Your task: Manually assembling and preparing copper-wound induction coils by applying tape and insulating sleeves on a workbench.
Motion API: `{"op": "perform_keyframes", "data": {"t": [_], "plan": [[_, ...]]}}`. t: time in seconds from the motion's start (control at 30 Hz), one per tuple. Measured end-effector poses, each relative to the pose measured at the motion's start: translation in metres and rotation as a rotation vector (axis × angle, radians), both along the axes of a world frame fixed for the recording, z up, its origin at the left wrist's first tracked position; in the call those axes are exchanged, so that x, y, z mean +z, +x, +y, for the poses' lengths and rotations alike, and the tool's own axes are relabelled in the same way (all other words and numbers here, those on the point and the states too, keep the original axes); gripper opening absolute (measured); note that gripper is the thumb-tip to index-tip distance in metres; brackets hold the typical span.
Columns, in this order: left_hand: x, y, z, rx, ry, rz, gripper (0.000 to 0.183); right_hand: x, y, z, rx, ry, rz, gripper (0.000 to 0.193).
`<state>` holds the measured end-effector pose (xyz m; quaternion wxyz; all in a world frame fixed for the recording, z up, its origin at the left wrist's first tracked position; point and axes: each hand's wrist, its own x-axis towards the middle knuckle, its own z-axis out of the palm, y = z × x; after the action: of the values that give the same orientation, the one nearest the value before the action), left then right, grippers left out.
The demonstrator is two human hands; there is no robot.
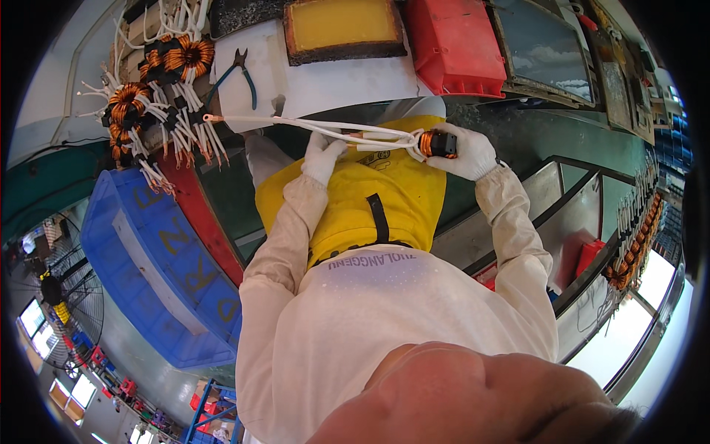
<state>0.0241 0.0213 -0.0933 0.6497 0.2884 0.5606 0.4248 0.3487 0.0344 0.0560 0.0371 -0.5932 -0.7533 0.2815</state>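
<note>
In my gloved right hand [470,153] is a copper-wound coil [436,143] with a black body, gripped over my lap. Long white sleeved leads [379,133] run from it toward the left, and one reaches a bare copper end [212,118] near the bench edge. My gloved left hand [323,157] is closed around the leads partway along; its fingertips are partly hidden. On the bench beyond, a pair of pliers [239,68] with dark handles lies slightly spread. More copper coils [189,57] with white leads are heaped at the far left.
A wax-like yellow block in a dark tray [342,29] and a red bin [455,48] stand on the bench. At the left is a large blue crate [159,274]. A metal-framed rack [569,214] and a row of coils [636,240] are at my right.
</note>
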Motion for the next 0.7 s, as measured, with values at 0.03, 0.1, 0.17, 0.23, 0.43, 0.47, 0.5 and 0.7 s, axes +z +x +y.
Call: {"op": "perform_keyframes", "data": {"t": [0.03, 0.1, 0.17, 0.23, 0.43, 0.47, 0.5, 0.7], "plan": [[-0.002, 0.002, 0.000, -0.005, -0.030, 0.006, 0.040, 0.001, 0.000, -0.001, 0.006, -0.001, -0.001, 0.066], [0.000, 0.004, 0.003, -0.006, -0.116, 0.026, 0.042, 0.003, 0.000, -0.001, 0.008, 0.007, -0.002, 0.066], [0.012, -0.006, 0.004, -0.098, 0.006, 0.031, 0.040, 0.003, -0.002, -0.002, -0.012, 0.007, -0.018, 0.065], [0.030, -0.025, 0.006, -0.231, 0.120, 0.076, 0.040, 0.004, -0.001, -0.003, -0.031, -0.030, 0.000, 0.066], [0.095, -0.061, 0.004, -0.200, 0.232, 0.297, 0.030, 0.003, -0.001, -0.011, -0.079, 0.014, 0.060, 0.066], [0.103, -0.063, 0.003, -0.186, 0.159, 0.189, 0.029, 0.003, -0.001, -0.012, -0.089, 0.019, 0.061, 0.066], [0.110, -0.063, 0.003, -0.166, 0.083, 0.082, 0.029, 0.003, -0.002, -0.012, -0.088, 0.023, 0.059, 0.066], [0.099, -0.029, 0.004, -0.011, -0.023, -0.568, 0.030, 0.007, -0.007, -0.012, -0.089, -0.001, 0.009, 0.067]]}}
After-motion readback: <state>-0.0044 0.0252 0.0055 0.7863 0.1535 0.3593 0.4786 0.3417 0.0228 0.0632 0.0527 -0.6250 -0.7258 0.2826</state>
